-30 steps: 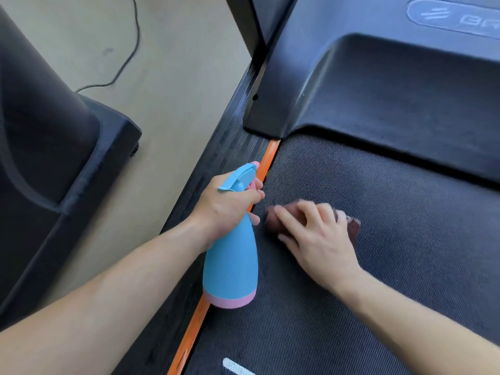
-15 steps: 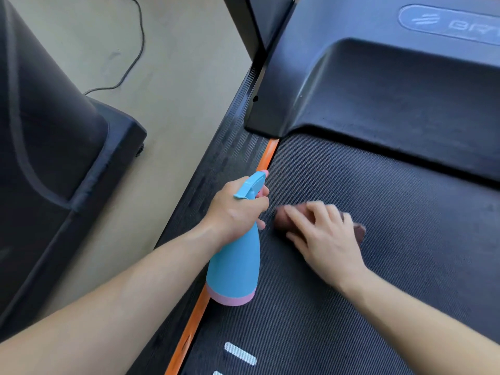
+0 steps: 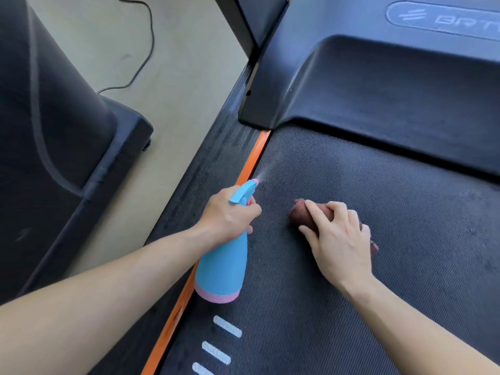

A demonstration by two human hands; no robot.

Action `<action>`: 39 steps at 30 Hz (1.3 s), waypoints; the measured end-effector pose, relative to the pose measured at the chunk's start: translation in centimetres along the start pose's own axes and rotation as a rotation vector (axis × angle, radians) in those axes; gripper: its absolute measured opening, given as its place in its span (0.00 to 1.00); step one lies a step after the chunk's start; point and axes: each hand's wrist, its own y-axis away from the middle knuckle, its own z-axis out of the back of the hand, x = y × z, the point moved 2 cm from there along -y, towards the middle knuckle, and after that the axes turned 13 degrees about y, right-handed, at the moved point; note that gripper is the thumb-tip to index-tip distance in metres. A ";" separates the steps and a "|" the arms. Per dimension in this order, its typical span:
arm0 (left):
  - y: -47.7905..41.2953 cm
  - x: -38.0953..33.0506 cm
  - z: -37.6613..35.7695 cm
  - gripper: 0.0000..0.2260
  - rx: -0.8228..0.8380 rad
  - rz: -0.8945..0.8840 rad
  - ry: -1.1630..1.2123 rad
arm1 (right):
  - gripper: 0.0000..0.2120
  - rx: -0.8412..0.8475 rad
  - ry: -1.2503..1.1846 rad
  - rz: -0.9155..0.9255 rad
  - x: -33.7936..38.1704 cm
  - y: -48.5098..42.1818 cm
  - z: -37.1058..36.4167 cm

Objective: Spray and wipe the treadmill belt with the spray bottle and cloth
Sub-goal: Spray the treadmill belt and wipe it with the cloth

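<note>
My left hand (image 3: 230, 216) grips the neck of a blue spray bottle (image 3: 221, 269) with a pink base, fingers round the trigger. A thin mist leaves the nozzle toward the far left of the dark treadmill belt (image 3: 392, 226). To the right, my right hand (image 3: 338, 236) rests on a crumpled brown cloth (image 3: 300, 212) that lies on the belt, fingers curled over it. Most of the cloth is hidden under the hand.
An orange strip (image 3: 251, 163) and a ribbed black side rail (image 3: 216, 163) run along the belt's left edge. The black motor cover (image 3: 378, 85) rises at the belt's far end. A dark machine base (image 3: 54, 144) and a cable (image 3: 146, 50) sit on the beige floor at left.
Spray now comes out of the nozzle. The right hand has slid the cloth a little to the right, away from the bottle. White belt markings have come into view below.
</note>
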 end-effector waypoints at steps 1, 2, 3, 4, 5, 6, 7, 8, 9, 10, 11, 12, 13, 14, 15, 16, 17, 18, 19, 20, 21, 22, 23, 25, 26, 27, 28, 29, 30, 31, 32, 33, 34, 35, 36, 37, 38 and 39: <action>0.2 0.0 0.0 0.05 -0.004 0.003 -0.020 | 0.25 -0.004 0.003 0.006 -0.1 0.2 0.1; 0.4 0.1 0.0 0.06 -0.006 0.007 -0.031 | 0.25 -0.009 0.007 0.014 -0.2 0.4 0.0; 0.5 0.3 0.0 0.06 -0.005 0.014 -0.030 | 0.25 -0.015 0.014 0.020 -0.3 0.6 0.0; 0.5 0.4 0.1 0.06 -0.005 0.015 -0.024 | 0.25 -0.021 0.016 0.023 -0.4 0.6 -0.2; 0.6 0.6 0.3 0.05 -0.002 0.016 -0.011 | 0.25 -0.029 0.011 0.023 -0.4 0.6 -0.2; 0.5 0.7 0.5 0.03 0.001 0.013 0.005 | 0.25 -0.039 0.002 0.021 -0.4 0.5 -0.3; 0.5 0.7 0.7 0.02 0.001 0.009 0.022 | 0.25 -0.050 -0.005 0.022 -0.3 0.3 -0.3; 0.4 0.9 1.0 0.02 -0.002 -0.001 0.040 | 0.25 -0.063 -0.010 0.030 -0.2 -0.2 -0.3; 0.2 1.0 1.3 0.02 -0.003 -0.006 0.063 | 0.25 -0.077 -0.012 0.045 0.0 -1.0 -0.2; 0.1 1.1 1.5 0.04 -0.006 -0.011 0.092 | 0.24 -0.091 -0.014 0.060 0.3 -2.3 -0.1; -0.1 1.1 1.7 0.05 -0.007 -0.009 0.121 | 0.23 -0.102 -0.018 0.058 0.5 -4.1 -0.1; -0.3 1.1 1.8 0.05 -0.008 -0.013 0.143 | 0.23 -0.106 -0.030 0.033 0.8 -6.5 0.0; -0.6 1.1 2.0 0.05 -0.008 -0.016 0.166 | 0.22 -0.104 -0.054 -0.012 1.1 -9.2 0.2; -0.9 1.1 2.1 0.05 -0.010 -0.019 0.194 | 0.21 -0.086 -0.080 -0.063 1.5 -12.0 0.4; -1.2 1.0 2.2 0.05 -0.012 -0.021 0.220 | 0.20 -0.052 -0.101 -0.106 1.9 -14.6 0.4; -1.6 1.0 2.3 0.04 -0.013 -0.030 0.247 | 0.20 -0.012 -0.113 -0.136 2.4 -16.8 0.2; -1.9 0.8 2.4 0.06 -0.011 -0.041 0.278 | 0.19 0.010 -0.116 -0.148 2.9 -18.2 -0.1; -2.2 0.7 2.5 0.11 -0.012 -0.053 0.315 | 0.19 0.008 -0.109 -0.144 3.6 -18.7 -0.4; -2.4 0.6 2.6 0.14 -0.006 -0.058 0.345 | 0.18 -0.014 -0.096 -0.129 4.3 -18.3 -0.5; -2.5 0.4 2.8 0.16 -0.004 -0.063 0.365 | 0.18 -0.051 -0.072 -0.098 5.0 -17.1 -0.7; -2.5 0.3 3.0 0.16 -0.002 -0.063 0.376 | 0.19 -0.088 -0.047 -0.044 5.6 -15.0 -0.8; -2.5 0.2 3.2 0.17 -0.003 -0.063 0.391 | 0.19 -0.121 -0.035 0.032 6.0 -12.4 -0.9; -2.6 0.1 3.4 0.17 0.001 -0.061 0.401 | 0.20 -0.143 -0.028 0.129 6.3 -9.7 -1.1; -2.7 0.0 3.8 0.17 0.020 -0.056 0.392 | 0.21 -0.166 -0.005 0.330 6.4 -5.5 -1.4; -2.8 0.0 3.9 0.17 0.029 -0.056 0.387 | 0.21 -0.175 0.014 0.389 6.2 -5.0 -1.5; -2.8 0.0 4.0 0.16 0.033 -0.050 0.391 | 0.20 -0.180 0.034 0.421 5.9 -5.5 -1.6; -3.0 0.0 4.1 0.16 0.036 -0.041 0.400 | 0.20 -0.183 0.063 0.434 5.6 -6.9 -1.7; -3.1 0.1 4.0 0.16 0.040 -0.031 0.411 | 0.19 -0.186 0.094 0.419 5.5 -8.5 -1.9; -3.2 0.1 4.0 0.15 0.045 -0.025 0.423 | 0.18 -0.189 0.109 0.362 5.4 -10.5 -2.0; -3.3 0.2 4.0 0.15 0.047 -0.022 0.435 | 0.17 -0.194 0.100 0.262 5.2 -12.7 -1.9; -3.4 0.2 3.9 0.15 0.045 -0.023 0.439 | 0.17 -0.186 0.078 0.144 5.0 -14.8 -2.0; -3.6 0.2 3.9 0.15 0.046 -0.024 0.436 | 0.16 -0.163 0.054 0.035 4.9 -16.6 -2.0; -3.7 0.2 3.8 0.14 0.051 -0.022 0.433 | 0.16 -0.136 0.039 -0.047 5.0 -17.5 -2.0; -3.7 0.1 3.8 0.14 0.057 -0.022 0.436 | 0.15 -0.121 0.041 -0.097 5.3 -17.8 -2.1; -3.8 0.0 3.8 0.14 0.060 -0.025 0.440 | 0.15 -0.120 0.039 -0.111 5.8 -17.3 -2.1; -3.8 -0.1 3.9 0.15 0.063 -0.028 0.443 | 0.16 -0.133 0.026 -0.087 6.3 -16.1 -1.8; -3.8 -0.2 3.9 0.16 0.066 -0.030 0.446 | 0.16 -0.154 0.014 -0.033 6.8 -14.2 -1.6; -3.8 -0.4 4.0 0.17 0.065 -0.035 0.445 | 0.16 -0.170 0.006 0.045 7.0 -11.9 -1.5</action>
